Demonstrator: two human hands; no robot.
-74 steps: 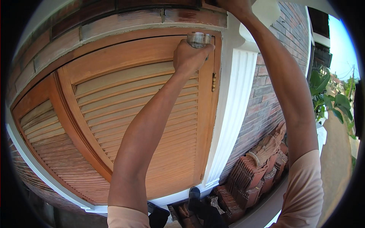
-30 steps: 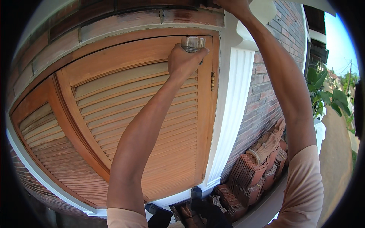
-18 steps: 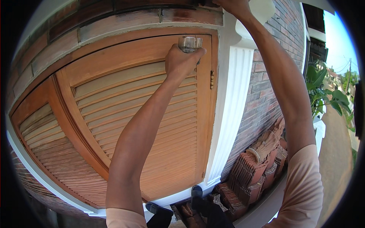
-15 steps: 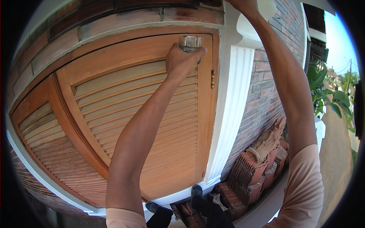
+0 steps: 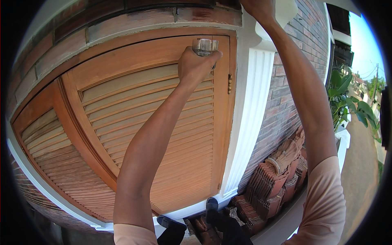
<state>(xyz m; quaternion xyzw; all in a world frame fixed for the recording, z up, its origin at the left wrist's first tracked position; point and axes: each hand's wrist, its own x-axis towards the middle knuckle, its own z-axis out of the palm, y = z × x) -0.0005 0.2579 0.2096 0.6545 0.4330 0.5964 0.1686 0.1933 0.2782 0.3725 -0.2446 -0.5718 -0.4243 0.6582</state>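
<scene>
My left hand (image 5: 197, 67) is closed around a clear cup-like container (image 5: 205, 45), held upright in front of the top of a wooden louvred shutter (image 5: 163, 114). Some stained or dark matter shows through its wall, too unclear to name. Raised to the top edge of the picture, my right hand (image 5: 258, 9) is near the dark brickwork (image 5: 226, 5) and the top of a white fluted pilaster (image 5: 255, 90). Its fingers are cut off by the edge, so whatever they hold is hidden.
Below on the right, stacked reddish roof tiles (image 5: 265, 183) lean by the brick wall (image 5: 281, 85). A brass hinge (image 5: 230, 83) joins shutter and frame. Green leaves (image 5: 343, 85) and a road (image 5: 359, 163) lie farther right. My feet stand near the white sill (image 5: 192, 210).
My right hand and forearm have shifted slightly left and down along the top edge. The left hand keeps its hold on the container, nearly still.
</scene>
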